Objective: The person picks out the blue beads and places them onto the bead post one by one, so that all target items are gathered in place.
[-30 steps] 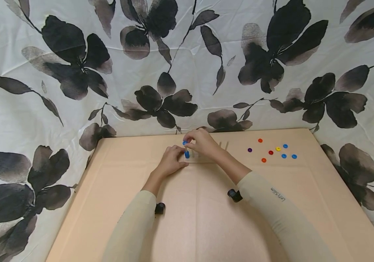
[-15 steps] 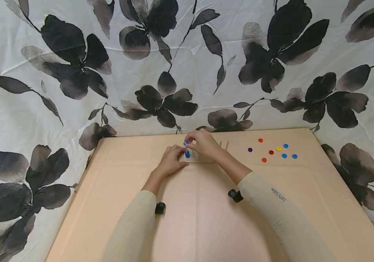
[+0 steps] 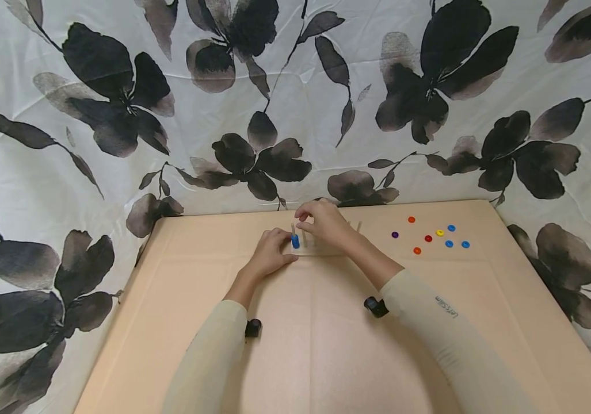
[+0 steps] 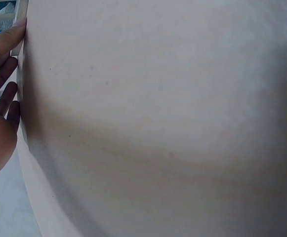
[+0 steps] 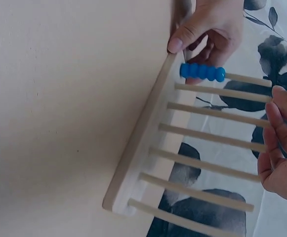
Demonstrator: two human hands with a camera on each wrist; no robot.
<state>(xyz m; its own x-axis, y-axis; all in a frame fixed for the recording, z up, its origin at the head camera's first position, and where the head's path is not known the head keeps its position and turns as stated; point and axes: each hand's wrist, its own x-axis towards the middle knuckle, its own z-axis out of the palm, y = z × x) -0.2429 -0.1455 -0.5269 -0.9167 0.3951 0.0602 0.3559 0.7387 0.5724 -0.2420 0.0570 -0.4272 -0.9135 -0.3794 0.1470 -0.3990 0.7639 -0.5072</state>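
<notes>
A wooden peg rack (image 5: 142, 133) has a long flat base with several thin dowels in a row. On its leftmost dowel sits a stack of blue beads (image 5: 202, 72), also visible as a blue column (image 3: 295, 241) in the head view. My left hand (image 3: 269, 253) holds the left end of the base, thumb on the near edge and fingers behind, beside the beads. At the dowel tips is my right hand (image 3: 326, 223), its fingers loosely bent and parted with nothing between them. In the right wrist view, the right fingertips (image 5: 276, 118) overlap the ends of the middle dowels.
To the right of the rack, several loose beads lie scattered on the tan tabletop (image 3: 311, 333), among them a purple bead (image 3: 395, 234), a yellow bead (image 3: 439, 233) and an orange bead (image 3: 417, 250). A floral cloth (image 3: 181, 115) hangs behind the table.
The blue bead pinched by the right hand at the top of the leftmost dowel has been let go, and that dowel's tip now shows bare. The right hand has shifted slightly right; the left stays put.
</notes>
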